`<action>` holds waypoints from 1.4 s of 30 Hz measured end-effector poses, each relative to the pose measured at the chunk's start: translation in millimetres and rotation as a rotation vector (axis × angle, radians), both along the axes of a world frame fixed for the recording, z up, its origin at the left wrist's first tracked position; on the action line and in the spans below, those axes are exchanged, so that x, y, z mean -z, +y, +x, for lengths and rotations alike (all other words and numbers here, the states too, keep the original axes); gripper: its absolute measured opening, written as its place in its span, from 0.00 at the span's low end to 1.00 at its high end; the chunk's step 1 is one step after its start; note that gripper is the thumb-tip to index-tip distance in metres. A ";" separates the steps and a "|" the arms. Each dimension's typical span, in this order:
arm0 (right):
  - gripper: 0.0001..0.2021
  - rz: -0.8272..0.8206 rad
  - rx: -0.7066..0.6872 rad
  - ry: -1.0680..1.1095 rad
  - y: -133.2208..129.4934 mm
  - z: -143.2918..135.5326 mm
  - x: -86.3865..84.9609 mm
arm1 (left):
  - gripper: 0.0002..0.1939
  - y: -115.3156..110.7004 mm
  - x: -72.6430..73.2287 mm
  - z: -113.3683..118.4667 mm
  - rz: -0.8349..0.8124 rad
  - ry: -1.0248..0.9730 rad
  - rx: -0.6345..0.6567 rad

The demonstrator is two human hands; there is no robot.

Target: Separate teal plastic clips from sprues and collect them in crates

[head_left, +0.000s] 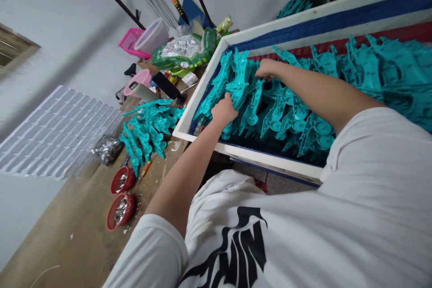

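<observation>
Long teal plastic parts (276,117) with round discs and cut-outs lie stacked on edge in a large white-rimmed box (270,158), which has a blue, white and red striped lining. My left hand (225,110) is over the left end of the stack, its fingers closed on a teal part (239,72). Farther back and to the right, my right hand (268,69) reaches in among the parts with curled fingers. Its fingertips are partly hidden, and what they grip cannot be made out.
Left of the box, a brown table (84,216) bears more teal parts (145,130), two red baskets (130,209) of small metal pieces, an orange-handled tool (146,168) and a phone-like black device (165,84). Behind are a green bag (205,47) and pink basket (126,42).
</observation>
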State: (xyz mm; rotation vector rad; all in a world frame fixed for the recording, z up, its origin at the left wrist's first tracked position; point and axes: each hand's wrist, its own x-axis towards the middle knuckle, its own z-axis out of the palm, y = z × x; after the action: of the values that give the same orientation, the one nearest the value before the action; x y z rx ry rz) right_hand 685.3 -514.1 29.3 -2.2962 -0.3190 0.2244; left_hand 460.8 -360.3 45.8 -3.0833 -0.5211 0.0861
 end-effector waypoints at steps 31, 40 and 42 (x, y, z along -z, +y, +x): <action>0.29 -0.163 -0.003 -0.215 -2.8 -28.5 20.5 | 0.26 3.8 -1.3 -3.6 -0.059 -0.032 -0.009; 0.33 -0.234 0.021 -0.155 -6.0 -39.9 9.2 | 0.44 1.3 -2.7 -11.6 0.014 -0.136 0.193; 0.29 -0.283 -0.028 -0.117 -9.4 -31.9 -0.6 | 0.39 -1.6 -5.3 -14.2 0.050 -0.181 0.316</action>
State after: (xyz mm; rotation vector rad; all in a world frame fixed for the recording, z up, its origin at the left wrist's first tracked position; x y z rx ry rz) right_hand 653.5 -523.5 29.9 -2.5914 -0.4009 0.1573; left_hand 446.6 -361.9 51.1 -3.0934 -0.0322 -0.2067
